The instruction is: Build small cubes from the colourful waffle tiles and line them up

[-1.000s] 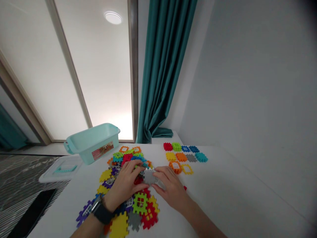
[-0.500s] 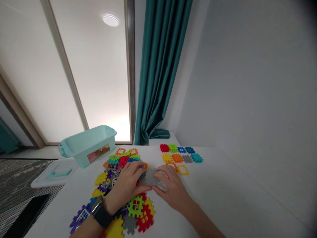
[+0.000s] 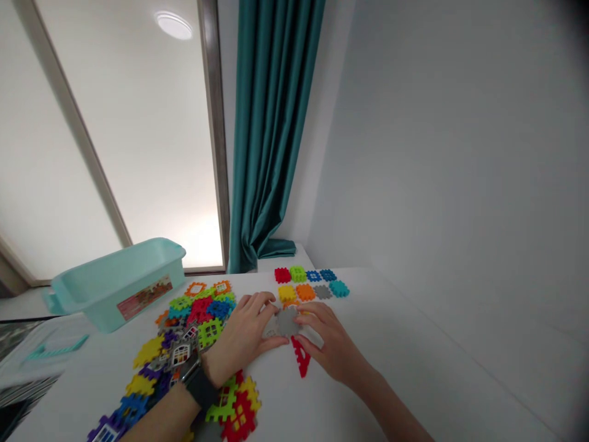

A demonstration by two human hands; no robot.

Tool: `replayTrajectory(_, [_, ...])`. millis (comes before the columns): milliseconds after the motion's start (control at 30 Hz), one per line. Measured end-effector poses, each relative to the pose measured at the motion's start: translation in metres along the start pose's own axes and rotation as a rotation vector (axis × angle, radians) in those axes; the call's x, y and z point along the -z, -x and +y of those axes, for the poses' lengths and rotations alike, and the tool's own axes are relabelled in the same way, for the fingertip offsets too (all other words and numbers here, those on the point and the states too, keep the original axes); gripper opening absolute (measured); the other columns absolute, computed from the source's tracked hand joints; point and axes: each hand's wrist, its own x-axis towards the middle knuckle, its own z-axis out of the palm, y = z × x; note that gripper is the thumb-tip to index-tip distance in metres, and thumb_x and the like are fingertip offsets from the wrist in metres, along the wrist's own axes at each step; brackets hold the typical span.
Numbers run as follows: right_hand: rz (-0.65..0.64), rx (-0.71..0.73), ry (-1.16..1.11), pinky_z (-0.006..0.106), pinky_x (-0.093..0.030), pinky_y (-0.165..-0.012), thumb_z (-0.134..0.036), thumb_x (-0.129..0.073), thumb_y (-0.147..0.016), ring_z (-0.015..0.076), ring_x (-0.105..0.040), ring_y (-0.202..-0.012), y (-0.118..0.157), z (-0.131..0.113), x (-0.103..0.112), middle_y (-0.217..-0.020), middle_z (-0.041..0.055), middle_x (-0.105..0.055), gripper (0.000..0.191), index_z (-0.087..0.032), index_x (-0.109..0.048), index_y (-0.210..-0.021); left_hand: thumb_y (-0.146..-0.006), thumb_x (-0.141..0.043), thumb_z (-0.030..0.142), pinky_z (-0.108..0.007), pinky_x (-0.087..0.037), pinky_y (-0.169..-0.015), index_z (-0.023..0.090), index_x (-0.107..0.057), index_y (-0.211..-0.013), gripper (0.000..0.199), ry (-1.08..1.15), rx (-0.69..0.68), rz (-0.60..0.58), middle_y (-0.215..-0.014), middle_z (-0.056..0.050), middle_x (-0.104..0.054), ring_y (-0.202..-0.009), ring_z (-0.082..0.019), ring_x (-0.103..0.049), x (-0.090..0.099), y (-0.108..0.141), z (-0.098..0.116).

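Smooth, glossy-looking plastic tiles, mostly square with toothed edges and some with window-like cut-outs, lay in a bright heap (image 3: 200, 310) on the matt white table (image 3: 294, 408); more stood in short rows (image 3: 305, 292) beyond the hands. A pale mint plastic bin (image 3: 102, 312) carried a reddish picture label (image 3: 145, 298), its writing too small to read. The grey piece (image 3: 288, 321), flat-faced and notched, sat between both sets of fingertips, above the table: the left hand (image 3: 246, 325) pinched its left side, the right hand (image 3: 329, 337) its right. A red triangular piece (image 3: 303, 366) lay just below the right thumb.
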Motion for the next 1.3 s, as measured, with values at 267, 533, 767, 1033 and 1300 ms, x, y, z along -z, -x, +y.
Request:
replayTrajectory(267, [0.023,-0.015,0.027,0.051,-0.046,-0.107,-0.018,-0.062,-0.092,0.0268,-0.059,-0.121,0.011,0.036,0.008,-0.122,0.0094,-0.068,0.027,-0.025,-0.060,-0.118,-0.086,-0.076,0.047,-0.045,-0.051,-0.091,0.021,-0.059,-0.119,0.045,0.026,0.017,-0.042,-0.124,-0.010,-0.060,-0.107,-0.030,-0.061,-0.022,-0.022,0.005])
replayTrajectory(533, [0.049,-0.132,0.192,0.050,-0.048,-0.104,-0.028,-0.060,-0.096,0.0275,-0.061,-0.118,0.030,0.119,0.024,-0.119,0.0097,-0.072,0.023,-0.024,-0.065,-0.118,-0.100,-0.052,0.039,-0.045,-0.047,-0.095,0.021,-0.059,-0.123,0.030,-0.045,0.089,-0.111,-0.124,-0.011,-0.061,-0.110,-0.029,-0.061,-0.029,-0.022,-0.018])
replayTrajectory(767, [-0.008,-0.194,0.260,0.051,-0.044,-0.106,-0.024,-0.061,-0.093,0.0290,-0.059,-0.122,0.032,0.165,0.017,-0.122,0.0074,-0.072,0.028,-0.027,-0.070,-0.119,-0.101,-0.046,0.032,-0.049,-0.045,-0.099,0.022,-0.061,-0.128,0.032,-0.143,0.144,-0.312,-0.128,-0.012,-0.063,-0.119,-0.031,-0.059,-0.038,-0.014,-0.044])
replayTrajectory(1033, [-0.093,-0.233,0.305,0.051,-0.041,-0.108,-0.021,-0.063,-0.092,0.0290,-0.056,-0.126,0.031,0.184,0.005,-0.125,0.0061,-0.071,0.032,-0.030,-0.071,-0.122,-0.101,-0.047,0.045,-0.053,-0.038,-0.108,0.027,-0.064,-0.127,0.036,-0.133,0.169,-0.490,-0.132,-0.008,-0.065,-0.123,-0.031,-0.058,-0.038,-0.005,-0.046])
replayTrajectory(1300, [-0.139,-0.257,0.330,0.058,-0.025,-0.116,-0.023,-0.060,-0.095,0.0293,-0.052,-0.130,0.032,0.180,0.000,-0.127,0.0039,-0.070,0.032,-0.035,-0.070,-0.123,-0.102,-0.045,0.048,-0.053,-0.038,-0.108,0.028,-0.065,-0.129,0.040,-0.129,0.171,-0.498,-0.134,-0.009,-0.064,-0.123,-0.032,-0.058,-0.038,-0.007,-0.046])
